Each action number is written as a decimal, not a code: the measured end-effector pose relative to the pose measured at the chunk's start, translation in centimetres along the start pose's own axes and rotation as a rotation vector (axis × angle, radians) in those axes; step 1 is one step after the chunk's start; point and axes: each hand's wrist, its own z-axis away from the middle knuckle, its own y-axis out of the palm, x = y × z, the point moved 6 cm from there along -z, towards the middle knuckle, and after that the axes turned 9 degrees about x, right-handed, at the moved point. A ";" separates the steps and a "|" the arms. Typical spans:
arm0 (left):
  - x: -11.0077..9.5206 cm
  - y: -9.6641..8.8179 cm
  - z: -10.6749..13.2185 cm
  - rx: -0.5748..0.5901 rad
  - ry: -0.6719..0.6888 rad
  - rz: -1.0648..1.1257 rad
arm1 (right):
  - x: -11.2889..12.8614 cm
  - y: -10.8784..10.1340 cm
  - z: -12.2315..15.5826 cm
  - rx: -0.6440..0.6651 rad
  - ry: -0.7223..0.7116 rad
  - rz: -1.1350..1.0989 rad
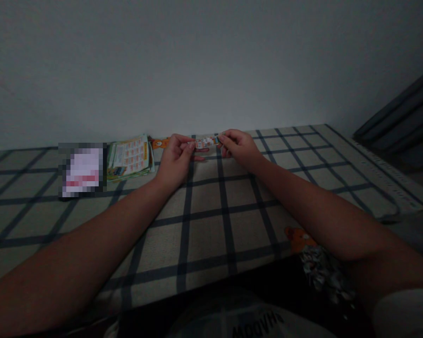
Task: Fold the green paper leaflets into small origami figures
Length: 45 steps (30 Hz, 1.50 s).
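A small printed strip of paper [207, 142], white with orange and blue patches, is stretched between my two hands above the far part of the table. My left hand [178, 157] pinches its left end between thumb and forefinger, with the lower fingers reaching out beneath it. At the strip's right end, my right hand [238, 144] grips with thumb and fingertips, its other fingers curled. The print is too small and dim to read.
A stack of printed leaflets [129, 159] lies left of my hands, beside a blurred-out white and pink item [82, 171]. Checked cloth [204, 244] covers the table up to the wall [211, 61]. Crumpled scraps [324, 272] sit near the front edge, below my right forearm. Dark folded fabric [405, 122] hangs at right.
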 end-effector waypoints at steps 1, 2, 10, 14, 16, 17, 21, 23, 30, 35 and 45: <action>0.0 0.0 0.0 0.006 -0.004 0.007 | 0.0 0.0 0.0 0.001 0.003 -0.005; 0.0 0.0 0.0 0.011 -0.012 0.016 | 0.0 0.1 0.0 0.006 0.004 0.001; 0.1 0.7 0.3 0.145 -0.143 -0.022 | 1.5 0.4 0.5 0.111 -0.110 0.337; -0.1 0.9 0.4 0.158 -0.114 -0.109 | 1.9 0.6 0.5 0.134 -0.157 0.402; -0.1 0.8 0.3 0.146 -0.085 -0.144 | 1.8 0.6 0.5 0.134 -0.160 0.385; -0.1 0.7 0.2 0.139 -0.069 -0.157 | 1.8 0.6 0.5 0.134 -0.159 0.372; -0.3 0.3 0.0 0.121 -0.011 -0.175 | 1.5 0.6 0.5 0.135 -0.149 0.313; -0.4 0.2 0.0 0.116 -0.005 -0.189 | 1.2 0.6 0.5 0.136 -0.140 0.276; -0.6 0.4 0.1 0.129 -0.022 -0.197 | 0.1 1.3 0.4 0.272 -0.098 0.320; 0.0 0.6 0.3 0.155 -0.098 -0.183 | 0.1 1.4 0.5 0.276 -0.105 0.362; -0.8 0.9 0.7 0.264 -0.201 -0.425 | 0.5 1.0 0.5 0.238 -0.100 0.319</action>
